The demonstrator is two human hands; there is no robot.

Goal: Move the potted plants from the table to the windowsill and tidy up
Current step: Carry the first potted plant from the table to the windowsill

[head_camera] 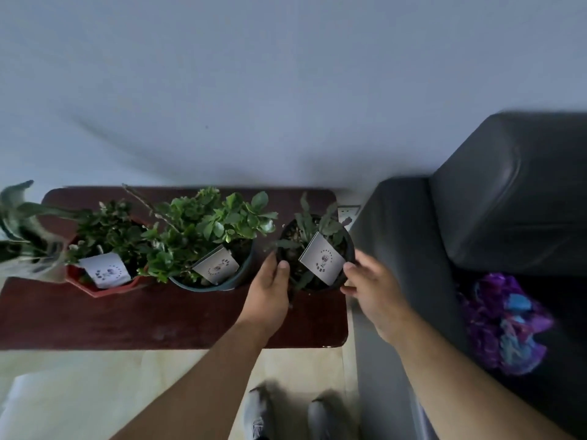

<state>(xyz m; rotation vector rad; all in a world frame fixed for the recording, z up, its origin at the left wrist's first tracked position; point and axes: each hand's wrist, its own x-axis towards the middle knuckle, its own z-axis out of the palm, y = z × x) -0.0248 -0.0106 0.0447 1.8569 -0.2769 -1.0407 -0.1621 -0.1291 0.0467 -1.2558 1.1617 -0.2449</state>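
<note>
Three potted plants stand in a row on a dark red-brown table (127,319). The right one is a small black pot (348,246) with thin dark leaves and a grey label card. My left hand (270,290) grips its left rim with the thumb over the edge. My right hand (371,287) holds its right side. In the middle sits a dark green pot (244,271) with bushy light-green leaves and a label. At the left is a red angular pot (104,289) with a dark leafy plant and a white label.
A black leather armchair (476,217) stands right against the table's right end, with a crumpled purple and blue cloth (505,325) on its seat. Another plant's long leaves (22,223) poke in at the far left. A grey wall is behind; my shoes (257,414) are on the pale floor.
</note>
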